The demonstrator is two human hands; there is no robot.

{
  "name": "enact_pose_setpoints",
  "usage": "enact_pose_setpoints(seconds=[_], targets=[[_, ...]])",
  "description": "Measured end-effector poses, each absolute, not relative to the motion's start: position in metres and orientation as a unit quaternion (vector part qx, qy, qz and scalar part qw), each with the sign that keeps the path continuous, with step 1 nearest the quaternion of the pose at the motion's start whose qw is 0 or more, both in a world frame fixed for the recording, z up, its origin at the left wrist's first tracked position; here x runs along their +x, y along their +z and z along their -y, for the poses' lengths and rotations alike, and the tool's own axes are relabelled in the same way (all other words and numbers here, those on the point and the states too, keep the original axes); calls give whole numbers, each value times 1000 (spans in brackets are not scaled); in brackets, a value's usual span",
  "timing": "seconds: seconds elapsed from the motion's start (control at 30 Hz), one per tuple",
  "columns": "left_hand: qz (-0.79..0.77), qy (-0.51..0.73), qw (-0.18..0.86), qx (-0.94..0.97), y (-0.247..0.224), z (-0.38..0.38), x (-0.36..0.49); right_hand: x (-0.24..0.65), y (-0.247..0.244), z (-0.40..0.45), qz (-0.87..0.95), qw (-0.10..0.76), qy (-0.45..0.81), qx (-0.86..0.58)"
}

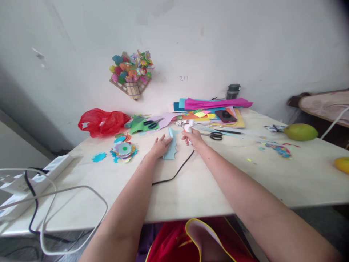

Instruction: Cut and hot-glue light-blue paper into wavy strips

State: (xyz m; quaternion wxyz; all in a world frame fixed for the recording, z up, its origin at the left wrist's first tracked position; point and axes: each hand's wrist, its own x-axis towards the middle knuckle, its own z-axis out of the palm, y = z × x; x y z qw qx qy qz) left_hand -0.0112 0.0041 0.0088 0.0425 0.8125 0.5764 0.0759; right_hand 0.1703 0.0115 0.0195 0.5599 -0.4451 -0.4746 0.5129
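A light blue strip of paper point(171, 150) with one scalloped edge lies on the pale table. My left hand point(161, 146) rests flat at its left side, fingers stretched out and touching it. In my right hand point(194, 138) is a white glue gun point(188, 126), its nozzle pointing left above a crumpled silvery piece point(179, 123). The glue gun's black cord point(177, 173) runs down the table and passes behind my left forearm. Just right of my right hand lie black-handled scissors point(216, 135).
Stacked paper flowers point(124, 149) and a red plastic bag point(102, 122) are at left. Coloured sheets point(218, 104), a phone point(225, 116) and a dark cup point(233, 91) stand at the back. A mango point(300, 131) lies right; a power strip point(58, 167) with loose cables sits front left.
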Motion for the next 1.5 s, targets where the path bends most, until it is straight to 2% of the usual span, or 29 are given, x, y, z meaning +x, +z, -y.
enact_pose_setpoints(seconds=[0.27,0.37,0.57,0.7,0.97,1.17,1.37,1.5], targets=[[-706,130,-68,693,18,10,5,171,19,-11,489,550,495,-462],[-717,135,-75,679,19,14,10,171,17,-13,502,545,481,-469],[-694,111,-159,693,21,17,11,172,15,-15,499,552,476,-469],[-707,157,-170,669,31,18,5,174,19,-15,488,568,476,-462],[-705,353,-42,614,40,13,-9,177,31,-13,480,632,459,-400],[-659,496,-52,563,51,11,-25,176,37,-7,491,653,430,-384],[-511,723,150,440,49,-5,-35,177,38,-7,478,673,420,-378],[-445,804,203,337,52,-11,-51,177,38,-9,463,680,428,-376]])
